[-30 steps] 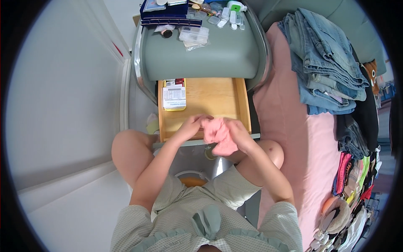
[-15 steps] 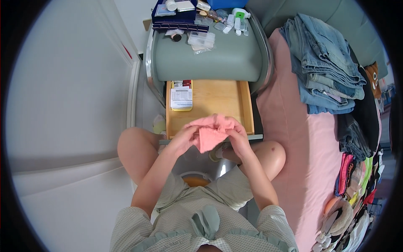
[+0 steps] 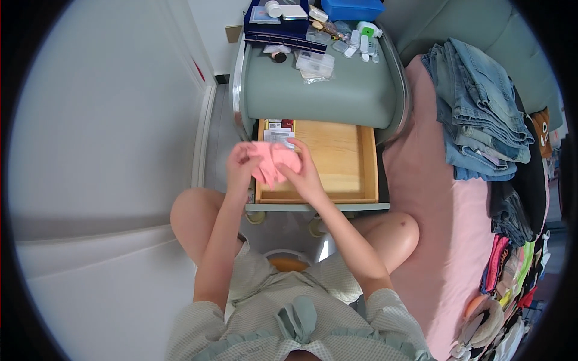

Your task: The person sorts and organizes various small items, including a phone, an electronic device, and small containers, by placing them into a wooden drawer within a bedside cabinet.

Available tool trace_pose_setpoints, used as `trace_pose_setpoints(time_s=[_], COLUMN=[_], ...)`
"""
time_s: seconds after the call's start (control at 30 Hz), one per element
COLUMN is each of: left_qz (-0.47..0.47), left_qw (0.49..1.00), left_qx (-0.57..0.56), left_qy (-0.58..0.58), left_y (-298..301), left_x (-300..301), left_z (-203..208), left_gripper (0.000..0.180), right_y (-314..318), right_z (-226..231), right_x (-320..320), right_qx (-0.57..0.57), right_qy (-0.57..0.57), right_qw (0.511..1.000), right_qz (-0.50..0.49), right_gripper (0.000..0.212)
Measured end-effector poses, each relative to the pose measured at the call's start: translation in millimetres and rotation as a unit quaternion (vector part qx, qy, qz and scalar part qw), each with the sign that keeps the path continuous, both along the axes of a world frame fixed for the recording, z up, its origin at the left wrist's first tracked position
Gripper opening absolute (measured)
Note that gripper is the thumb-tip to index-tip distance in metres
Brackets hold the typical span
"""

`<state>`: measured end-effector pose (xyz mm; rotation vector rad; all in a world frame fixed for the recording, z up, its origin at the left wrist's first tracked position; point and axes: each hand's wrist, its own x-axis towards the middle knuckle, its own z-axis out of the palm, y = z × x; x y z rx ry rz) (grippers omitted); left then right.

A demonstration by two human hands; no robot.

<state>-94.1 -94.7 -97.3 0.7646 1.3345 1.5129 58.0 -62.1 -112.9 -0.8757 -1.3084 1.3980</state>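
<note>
Pink cloth item, small and soft, is held up between both hands, seen over the left front part of an open wooden drawer; exact garment type can't be made out, as it is bunched and partly covered by fingers. Its left edge is pinched by the left hand, fingers curled at the top; its right side is grasped by the right hand, thumb on the near face, index finger extended past the far edge. Neither hand is released; a light pinch rather than a clench is suggested. Two-sided hold is probably used because cloth this limp would sag from a single grip. Drawer is pulled out between the spread knees, presumably so that its inside can be reached from the seat. Yellow-rimmed box with papers is set in the back left corner, partly hidden by the cloth and right fingers; bare boards are left beside it, likely because it is tucked against the side. On the grey-green padded nightstand top, a dark blue case and a clear plastic organizer are kept toward the back. Folded jeans are stacked on the pink bedding at right, apparently flat for stability.
</note>
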Motion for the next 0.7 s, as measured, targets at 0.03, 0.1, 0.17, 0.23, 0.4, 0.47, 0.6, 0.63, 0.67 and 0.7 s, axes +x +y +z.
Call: trace_pose_setpoints(time_s=[0.03,0.1,0.17,0.23,0.4,0.47,0.6,0.63,0.67,0.7], left_qz=[0.026,0.054,0.06,0.063,0.085,0.068,-0.014,-0.014,-0.045,-0.074], left_qw=[0.999,0.995,0.992,0.973,0.943,0.956,0.904,0.903,0.878,0.849], left_qx=[0.034,0.069,0.026,0.017,-0.016,-0.036,-0.135,-0.135,-0.146,-0.157], left_qy=[0.02,0.039,0.109,0.223,0.322,0.284,0.406,0.407,0.454,0.499], left_y=[11.4,31.2,45.2,43.7,14.5,-0.6,-35.2,-45.0,-53.8,-60.0], left_x=[-8.3,-19.4,-23.4,-34.9,-19.3,-16.0,-20.5,-19.7,-16.5,-14.5], left_z=[-3.1,-14.4,-26.0,-69.2,-77.3,-67.9,-45.0,-38.2,-24.7,-15.7], left_gripper=[0.018,0.019,0.02,0.022,0.022,0.022,0.018,0.018,0.015,0.012], right_y=[11.4,34.0,48.9,44.9,21.4,10.4,-16.1,-24.7,-29.5,-32.4], right_z=[-3.1,-20.7,-40.4,-52.8,-46.9,-41.2,-20.4,-16.0,-6.6,11.1], right_x=[-12.7,-34.3,-45.4,-57.6,-43.3,-36.4,-22.3,-19.4,-16.2,-17.0], right_qx=[0.061,0.073,0.082,0.097,0.076,0.07,0.057,-0.021,-0.098,-0.145], right_qy=[-0.023,-0.056,-0.114,-0.172,-0.307,-0.284,-0.273,-0.25,-0.225,-0.213], right_qw=[0.998,0.996,0.989,0.979,0.949,0.956,0.957,0.958,0.949,0.942], right_qz=[-0.001,-0.012,-0.042,-0.052,-0.01,-0.011,0.08,0.141,0.198,0.217], right_gripper=[0.027,0.032,0.035,0.032,0.031,0.032,0.029,0.028,0.026,0.025])
